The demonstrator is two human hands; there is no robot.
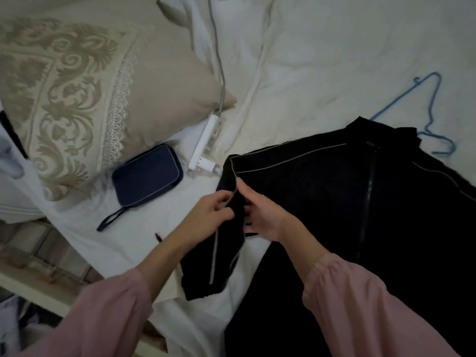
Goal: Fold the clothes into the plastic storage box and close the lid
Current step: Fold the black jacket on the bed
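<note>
A black zip jacket with thin grey piping lies spread on the white bed, collar toward the far right. Its left sleeve hangs down toward the near edge of the bed. My left hand pinches the sleeve near the shoulder seam. My right hand holds the same stretch of sleeve from the other side, fingers curled on the fabric. Both my arms are in pink sleeves. No storage box is in view.
A beige patterned pillow lies at the left. Beside it are a navy zip pouch and a white power strip with a cable. A blue wire hanger lies at the far right. The bed's edge runs along the lower left.
</note>
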